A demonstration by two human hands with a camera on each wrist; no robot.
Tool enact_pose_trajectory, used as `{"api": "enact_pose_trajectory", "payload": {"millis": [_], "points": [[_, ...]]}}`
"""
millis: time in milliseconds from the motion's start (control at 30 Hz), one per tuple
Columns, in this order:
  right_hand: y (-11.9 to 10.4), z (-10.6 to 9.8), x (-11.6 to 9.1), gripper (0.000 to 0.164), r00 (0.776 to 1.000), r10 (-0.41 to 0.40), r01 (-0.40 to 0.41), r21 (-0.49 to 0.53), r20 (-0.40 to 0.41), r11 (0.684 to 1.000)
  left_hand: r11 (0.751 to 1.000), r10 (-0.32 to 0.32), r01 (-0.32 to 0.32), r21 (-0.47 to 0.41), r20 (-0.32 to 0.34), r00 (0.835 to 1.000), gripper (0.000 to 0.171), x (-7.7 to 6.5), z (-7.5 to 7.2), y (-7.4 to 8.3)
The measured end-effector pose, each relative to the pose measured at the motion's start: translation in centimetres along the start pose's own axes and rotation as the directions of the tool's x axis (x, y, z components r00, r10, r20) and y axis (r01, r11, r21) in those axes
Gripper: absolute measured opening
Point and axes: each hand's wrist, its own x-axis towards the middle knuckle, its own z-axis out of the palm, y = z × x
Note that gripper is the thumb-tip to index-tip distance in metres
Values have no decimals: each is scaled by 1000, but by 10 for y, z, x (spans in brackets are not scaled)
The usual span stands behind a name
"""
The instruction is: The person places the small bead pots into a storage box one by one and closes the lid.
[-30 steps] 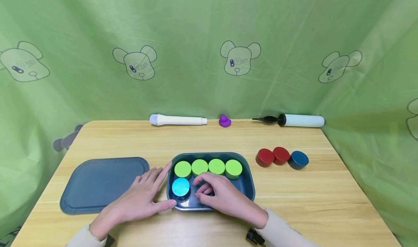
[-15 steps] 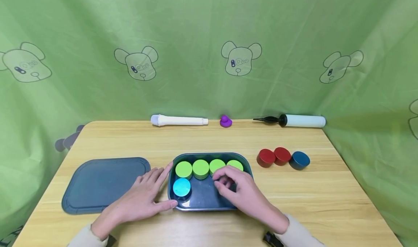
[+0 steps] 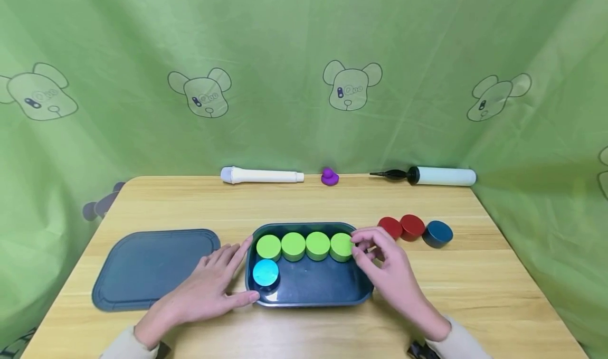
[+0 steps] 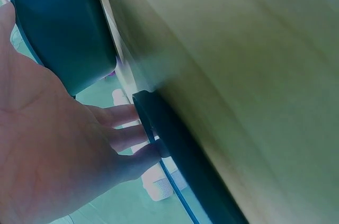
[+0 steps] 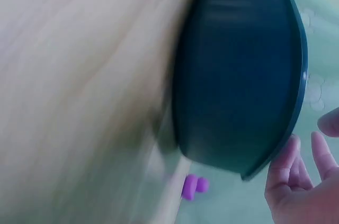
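My left hand [image 3: 209,285] lies with fingers spread at the left side of a dark blue rectangular container [image 3: 323,285], index finger and thumb at its rim. In the left wrist view, its other fingers reach the edge of a flat dark lid [image 4: 185,155]. Inside the container, several green round blocks [image 3: 293,245] form a row along the back, and one blue round block [image 3: 266,273] with a shiny top sits at front left. My right hand [image 3: 389,266], fingers loosely curled and holding nothing, hovers over the container's right rim, partly covering the nearer red round block [image 3: 391,226].
Another red block [image 3: 412,227] and a dark blue block [image 3: 437,234] stand to the right. Along the table's back edge lie a white toy microphone [image 3: 263,176], a purple rubber duck [image 3: 330,177] and a hand pump [image 3: 442,176]. A green curtain [image 3: 285,121] hangs behind.
My right hand has moved right, from beside the blue block across the container to its right rim, uncovering the green row and the container floor. My left hand has stayed in place.
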Motion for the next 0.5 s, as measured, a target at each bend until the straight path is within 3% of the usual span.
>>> {"api": "enact_pose_trajectory", "payload": {"millis": [267,500], "points": [[13,-26,1,23,992,28,-36,-66,-124,997,1000,1,-1,-1,-1,1000,104,0,-1,1],[28,-51,4,23,980,70,-100,-155,-186,983,1000,2,-2,6,-6,1000,104,0,0,1]]}}
